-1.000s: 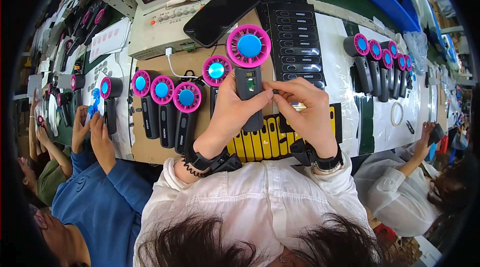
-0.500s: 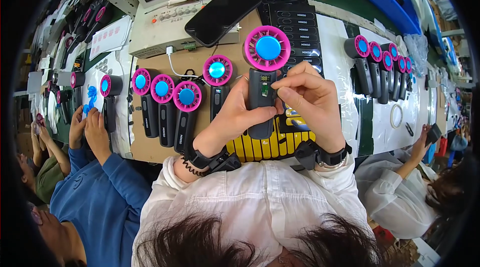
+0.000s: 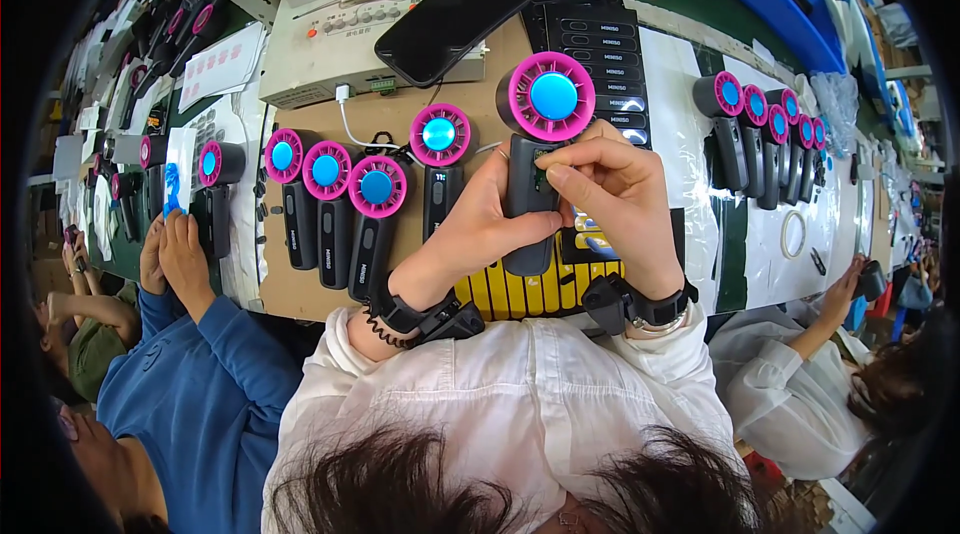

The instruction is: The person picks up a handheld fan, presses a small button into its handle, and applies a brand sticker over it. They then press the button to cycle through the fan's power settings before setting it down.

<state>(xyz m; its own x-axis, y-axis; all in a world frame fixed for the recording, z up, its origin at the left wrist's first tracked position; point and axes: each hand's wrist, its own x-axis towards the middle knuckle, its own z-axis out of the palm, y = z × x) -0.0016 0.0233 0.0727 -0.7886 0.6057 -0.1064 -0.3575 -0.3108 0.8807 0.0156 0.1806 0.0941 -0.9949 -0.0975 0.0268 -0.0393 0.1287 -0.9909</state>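
A handheld fan (image 3: 534, 119) with a pink grille, blue centre and dark grey handle is upright in front of me. My left hand (image 3: 475, 224) wraps round its handle, thumb across the lower front. A window in the handle's front shows a green circuit board. My right hand (image 3: 625, 194) is pinched at the window, thumb and index finger partly covering the board. Whatever those fingertips hold, if anything, is hidden. Just left of my hands another fan (image 3: 440, 149) stands with its display lit, beside a white cable. Further left are three similar fans (image 3: 327, 174).
A meter box (image 3: 330, 54) with red displays stands at the back, a black phone (image 3: 453, 24) on it. Stacked dark strips (image 3: 605, 74) lie behind my right hand, yellow strips (image 3: 500, 292) near the front edge. More fans (image 3: 745, 109) stand at right. Co-workers sit on both sides.
My right fingertips have moved onto the handle's window and now cover much of the board and its small display. The held fan sits slightly further right in the picture.
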